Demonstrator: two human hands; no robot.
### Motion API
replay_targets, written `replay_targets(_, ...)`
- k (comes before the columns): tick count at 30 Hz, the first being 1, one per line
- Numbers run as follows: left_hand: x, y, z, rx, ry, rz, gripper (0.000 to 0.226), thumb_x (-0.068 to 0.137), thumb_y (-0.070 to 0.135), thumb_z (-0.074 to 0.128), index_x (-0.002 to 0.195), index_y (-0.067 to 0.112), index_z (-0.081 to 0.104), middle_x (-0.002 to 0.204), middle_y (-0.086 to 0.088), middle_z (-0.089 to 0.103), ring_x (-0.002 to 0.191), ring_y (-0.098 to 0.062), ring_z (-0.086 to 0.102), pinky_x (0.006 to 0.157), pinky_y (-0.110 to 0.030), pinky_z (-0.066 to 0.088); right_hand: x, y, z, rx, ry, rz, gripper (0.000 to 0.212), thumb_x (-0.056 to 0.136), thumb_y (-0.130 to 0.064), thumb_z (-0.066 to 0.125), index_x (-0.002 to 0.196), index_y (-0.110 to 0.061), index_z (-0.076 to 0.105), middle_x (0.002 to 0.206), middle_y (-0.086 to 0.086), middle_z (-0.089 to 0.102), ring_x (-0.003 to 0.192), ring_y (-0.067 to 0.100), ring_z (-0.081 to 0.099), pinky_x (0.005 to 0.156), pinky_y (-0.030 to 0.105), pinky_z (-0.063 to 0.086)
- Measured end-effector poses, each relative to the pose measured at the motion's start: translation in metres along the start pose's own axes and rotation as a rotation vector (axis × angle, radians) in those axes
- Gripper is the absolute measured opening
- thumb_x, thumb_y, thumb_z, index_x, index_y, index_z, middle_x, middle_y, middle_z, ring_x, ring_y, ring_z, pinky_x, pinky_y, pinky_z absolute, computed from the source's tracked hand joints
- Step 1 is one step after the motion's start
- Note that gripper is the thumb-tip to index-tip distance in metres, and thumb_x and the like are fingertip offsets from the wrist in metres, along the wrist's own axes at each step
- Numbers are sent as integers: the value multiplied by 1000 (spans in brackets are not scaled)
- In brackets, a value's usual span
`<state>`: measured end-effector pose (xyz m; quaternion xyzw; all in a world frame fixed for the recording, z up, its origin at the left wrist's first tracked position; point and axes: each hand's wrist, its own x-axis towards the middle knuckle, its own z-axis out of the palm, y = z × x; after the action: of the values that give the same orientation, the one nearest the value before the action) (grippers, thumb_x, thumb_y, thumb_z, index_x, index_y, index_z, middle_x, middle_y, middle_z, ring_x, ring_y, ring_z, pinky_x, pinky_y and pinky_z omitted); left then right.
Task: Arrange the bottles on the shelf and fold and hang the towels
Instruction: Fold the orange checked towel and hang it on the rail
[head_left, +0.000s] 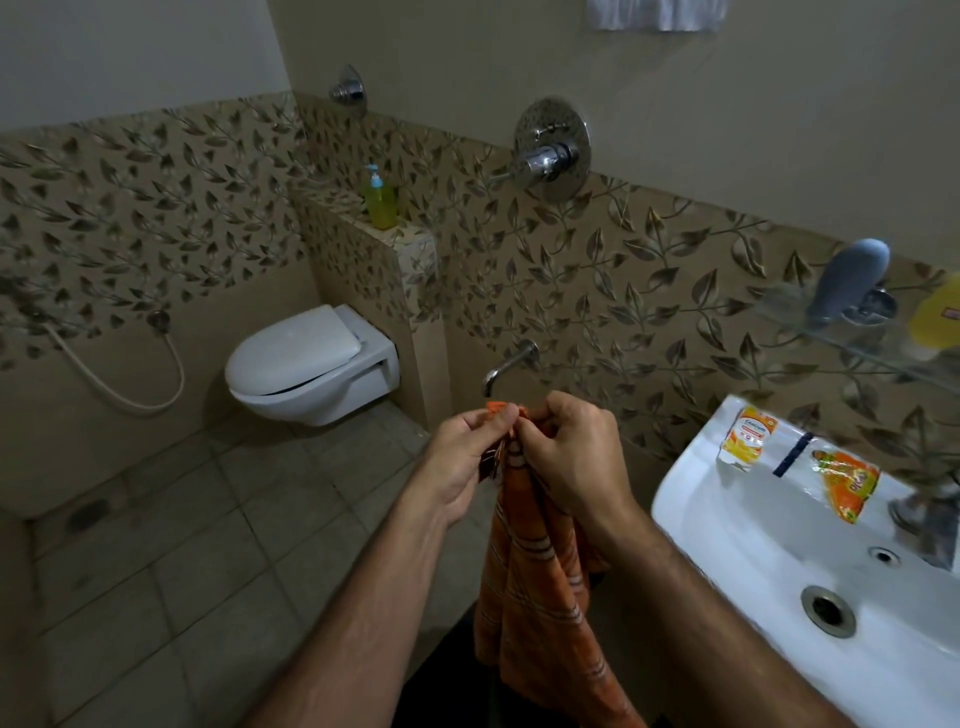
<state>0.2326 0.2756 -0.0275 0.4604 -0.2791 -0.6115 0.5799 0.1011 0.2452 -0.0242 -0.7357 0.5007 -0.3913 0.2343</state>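
An orange striped towel (540, 582) hangs down in front of me, bunched and doubled lengthwise. My left hand (462, 457) and my right hand (566, 457) pinch its top edge side by side, almost touching. On the glass shelf (841, 343) at the right lie a grey-blue bottle (852, 280) on its side and a yellow bottle (937, 322), cut off by the frame edge. A green pump bottle (380, 200) stands on the tiled ledge above the toilet. A white towel (657, 13) hangs at the top edge.
A white washbasin (727, 525) sits at the lower right with two sachets (745, 439) (844, 480) on its rim. A wall-hung toilet (311, 364), a hose, a wall tap (506, 366) and a shower mixer (550, 150) line the patterned walls. Tiled floor spreads at the lower left.
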Motion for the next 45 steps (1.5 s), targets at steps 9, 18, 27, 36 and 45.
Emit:
replay_targets(9,8,8,-3,264,82,184,13,94,4,57,89,5,68,75,-4,70,68,-9,66,69,-21,55,8,3,-5,189,-167,88,15,83,-30,75,78,-18,69,70,-2,72,66,9,69,61,33,58)
replay_targets(18,28,49,-15,361,414,464,20,97,20,55,77,20,59,72,0,63,67,-12,61,69,-30,51,12,50,-16,-194,-587,228,9,76,-13,64,76,-21,66,72,-6,69,67,5,65,55,20,50)
replay_targets(27,30,76,-13,316,542,605,26,99,21,52,73,22,52,69,3,55,65,-10,54,69,-31,50,10,67,-23,-419,-554,202,28,86,-49,60,104,-28,64,97,-4,71,91,19,67,85,39,54)
replay_targets(36,34,78,-42,405,714,687,27,98,21,52,71,23,52,70,9,56,62,3,52,62,-13,45,23,65,-49,-574,-515,130,22,91,-47,58,101,-30,67,91,-9,67,94,18,62,88,40,35)
replay_targets(45,38,78,-71,368,773,716,15,98,21,53,84,22,59,77,11,60,71,1,56,70,-18,46,22,66,-69,-754,-216,-13,22,91,-43,58,103,-34,74,121,0,54,113,27,41,84,39,35)
